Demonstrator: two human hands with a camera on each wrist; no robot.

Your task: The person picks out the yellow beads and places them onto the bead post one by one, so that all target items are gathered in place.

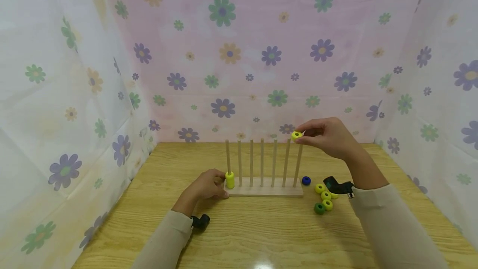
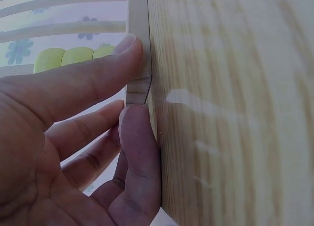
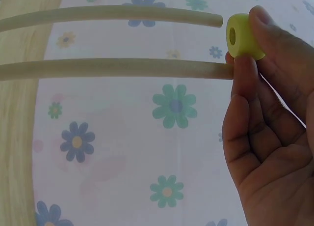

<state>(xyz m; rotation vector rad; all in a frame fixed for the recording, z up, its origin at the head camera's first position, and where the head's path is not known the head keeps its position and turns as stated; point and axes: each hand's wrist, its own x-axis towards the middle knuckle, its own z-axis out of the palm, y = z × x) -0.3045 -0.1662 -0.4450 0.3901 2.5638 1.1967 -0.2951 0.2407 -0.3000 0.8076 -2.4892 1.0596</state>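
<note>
A wooden peg rack [image 1: 265, 191] with a row of upright pegs stands on the table. My left hand [image 1: 206, 184] holds its left end, thumb at the front corner and fingers around the side. Beside that hand, yellow beads [image 1: 229, 181] are stacked on the leftmost peg; the left wrist view shows them partly hidden by a finger. My right hand [image 1: 331, 138] pinches one yellow bead [image 3: 248, 37] between thumb and fingertips, up by the peg tops at the right end. In the right wrist view the bead's hole faces a peg tip [image 3: 216, 20], with a small gap between.
Right of the rack lie a blue bead [image 1: 306, 181], several loose yellow beads [image 1: 326, 195] and a green bead [image 1: 319, 209], below the right forearm. Flowered cloth [image 1: 261, 65] encloses the wooden table [image 1: 254, 231] at the back and both sides.
</note>
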